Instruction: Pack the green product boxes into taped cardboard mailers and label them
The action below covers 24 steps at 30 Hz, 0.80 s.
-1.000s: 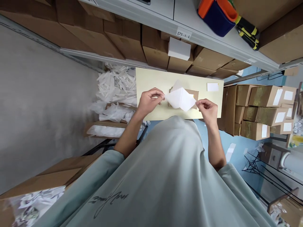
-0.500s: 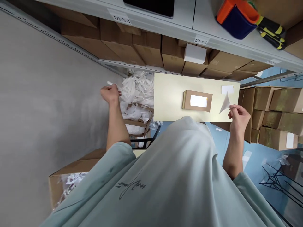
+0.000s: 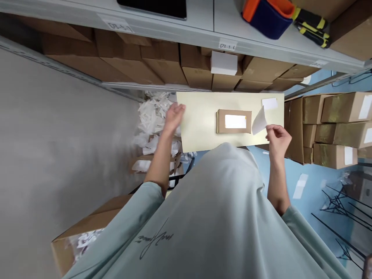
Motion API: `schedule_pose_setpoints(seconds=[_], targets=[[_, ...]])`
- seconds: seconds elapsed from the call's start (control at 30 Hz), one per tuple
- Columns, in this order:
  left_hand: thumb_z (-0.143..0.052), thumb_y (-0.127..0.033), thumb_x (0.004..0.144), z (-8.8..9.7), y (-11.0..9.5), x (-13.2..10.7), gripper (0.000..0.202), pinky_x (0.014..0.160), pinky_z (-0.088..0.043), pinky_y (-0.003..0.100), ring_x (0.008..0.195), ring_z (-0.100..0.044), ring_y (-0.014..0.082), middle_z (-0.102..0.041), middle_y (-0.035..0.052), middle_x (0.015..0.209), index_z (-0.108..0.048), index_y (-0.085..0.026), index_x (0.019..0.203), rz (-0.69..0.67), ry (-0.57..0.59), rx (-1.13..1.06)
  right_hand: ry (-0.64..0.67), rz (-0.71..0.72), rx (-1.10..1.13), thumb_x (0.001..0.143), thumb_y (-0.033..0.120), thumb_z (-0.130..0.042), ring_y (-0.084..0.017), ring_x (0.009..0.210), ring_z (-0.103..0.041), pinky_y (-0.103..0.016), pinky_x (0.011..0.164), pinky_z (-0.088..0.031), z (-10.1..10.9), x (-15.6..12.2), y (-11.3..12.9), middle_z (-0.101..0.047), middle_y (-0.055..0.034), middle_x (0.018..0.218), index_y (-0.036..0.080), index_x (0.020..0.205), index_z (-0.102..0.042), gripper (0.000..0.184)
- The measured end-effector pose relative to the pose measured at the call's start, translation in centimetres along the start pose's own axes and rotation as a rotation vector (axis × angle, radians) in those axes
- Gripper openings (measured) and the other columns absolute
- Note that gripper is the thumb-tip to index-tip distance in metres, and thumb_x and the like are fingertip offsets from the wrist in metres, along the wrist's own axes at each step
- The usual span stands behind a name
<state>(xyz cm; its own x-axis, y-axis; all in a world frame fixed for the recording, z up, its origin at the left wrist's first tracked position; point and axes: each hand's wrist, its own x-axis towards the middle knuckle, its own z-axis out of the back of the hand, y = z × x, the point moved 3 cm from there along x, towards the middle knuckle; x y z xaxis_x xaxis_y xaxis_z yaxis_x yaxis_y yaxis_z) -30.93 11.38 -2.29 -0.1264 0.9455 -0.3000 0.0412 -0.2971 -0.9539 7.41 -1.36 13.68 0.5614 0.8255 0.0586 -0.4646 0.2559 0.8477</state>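
A small brown cardboard box [image 3: 234, 121] with a white label on top lies on the pale yellow table [image 3: 200, 120]. My right hand [image 3: 278, 138] is at the table's right front, closed on a white label sheet [image 3: 259, 121] that curls up just right of the box. My left hand [image 3: 174, 115] hovers at the table's left edge, fingers loosely spread and a little blurred, holding nothing I can see. It is above the heap of white backing scraps [image 3: 154, 116].
A white label [image 3: 269, 103] lies at the table's far right corner. Brown cartons fill the shelf behind, one bearing a white box [image 3: 224, 63]. Labelled cartons [image 3: 337, 131] are stacked at the right. An open carton [image 3: 84, 232] stands at the lower left.
My hands pulled apart from the white sheet over the box. The left swung out over the scrap heap and has come back to the table edge, a scrap gone from it; the right keeps the label.
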Motion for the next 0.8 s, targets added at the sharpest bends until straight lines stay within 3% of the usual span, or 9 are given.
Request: schedule_pose_setpoints(seconds=[0.07, 0.17, 0.27, 0.43, 0.6, 0.67, 0.8], targets=[[-0.098, -0.063, 0.082, -5.2, 0.2, -2.8, 0.052, 0.114, -0.063, 0.050, 0.124, -0.080, 0.0301, -0.085, 0.0140, 0.120, -0.079, -0.021, 0.106, 0.110, 0.130, -0.126, 0.026, 0.195, -0.111, 0.096, 0.034, -0.074, -0.013, 0.061, -0.057, -0.029, 0.059, -0.049, -1.0, -0.9, 0.9, -0.070, -0.0001, 0.083, 0.024, 0.089, -0.077, 0.013], [-0.098, -0.063, 0.082, -12.6, -1.3, -8.5, 0.050, 0.112, -0.065, 0.049, 0.113, -0.084, 0.0272, -0.086, 0.0142, 0.120, -0.079, -0.020, 0.099, 0.212, 0.362, -0.394, 0.132, 0.496, -0.336, 0.107, 0.029, -0.069, -0.014, 0.067, -0.062, -0.030, 0.065, -0.051, -3.1, -3.2, 1.9, -0.074, -0.0035, 0.096, 0.024, 0.098, -0.076, 0.013], [-0.099, -0.065, 0.080, -16.1, -3.0, -12.4, 0.053, 0.106, -0.066, 0.042, 0.103, -0.083, 0.0233, -0.086, 0.0096, 0.109, -0.078, -0.020, 0.098, 0.253, 0.372, -0.530, 0.250, 0.697, -0.561, 0.113, 0.025, -0.063, -0.015, 0.073, -0.066, -0.030, 0.070, -0.050, -5.0, -5.5, 1.7, -0.076, -0.0048, 0.097, 0.024, 0.103, -0.077, 0.017], [-0.103, -0.054, 0.074, -15.7, -2.7, -13.0, 0.047, 0.091, -0.065, 0.031, 0.091, -0.077, 0.0173, -0.079, 0.0024, 0.092, -0.074, -0.022, 0.093, 0.302, 0.268, -0.445, 0.396, 0.736, -0.676, 0.117, 0.023, -0.058, -0.016, 0.074, -0.067, -0.032, 0.070, -0.048, -6.2, -7.2, 0.2, -0.078, -0.0056, 0.096, 0.023, 0.103, -0.079, 0.025], [-0.094, -0.056, 0.080, -14.6, -1.4, -12.1, 0.043, 0.079, -0.061, 0.029, 0.081, -0.071, 0.0146, -0.074, 0.0002, 0.086, -0.069, -0.024, 0.092, 0.267, 0.274, -0.330, 0.597, 0.516, -0.491, 0.119, 0.033, -0.059, -0.019, 0.080, -0.073, -0.034, 0.071, -0.050, -6.0, -7.3, -0.6, -0.082, -0.0069, 0.106, 0.028, 0.107, -0.083, 0.028], [-0.091, -0.060, 0.082, -14.2, -1.3, -11.9, 0.044, 0.079, -0.062, 0.031, 0.084, -0.072, 0.0163, -0.074, 0.0012, 0.089, -0.068, -0.025, 0.094, 0.230, 0.280, -0.297, 0.584, 0.394, -0.397, 0.117, 0.038, -0.063, -0.018, 0.079, -0.074, -0.033, 0.072, -0.053, -5.5, -6.8, -0.9, -0.082, -0.0063, 0.107, 0.029, 0.108, -0.085, 0.026], [-0.092, -0.061, 0.079, -13.6, -1.3, -11.6, 0.046, 0.079, -0.063, 0.031, 0.087, -0.074, 0.0179, -0.075, 0.0022, 0.090, -0.066, -0.025, 0.090, 0.231, 0.306, -0.288, 0.402, 0.186, -0.256, 0.112, 0.047, -0.070, -0.018, 0.072, -0.068, -0.034, 0.074, -0.058, -4.0, -4.6, -1.5, -0.081, -0.0063, 0.102, 0.028, 0.100, -0.088, 0.029]])
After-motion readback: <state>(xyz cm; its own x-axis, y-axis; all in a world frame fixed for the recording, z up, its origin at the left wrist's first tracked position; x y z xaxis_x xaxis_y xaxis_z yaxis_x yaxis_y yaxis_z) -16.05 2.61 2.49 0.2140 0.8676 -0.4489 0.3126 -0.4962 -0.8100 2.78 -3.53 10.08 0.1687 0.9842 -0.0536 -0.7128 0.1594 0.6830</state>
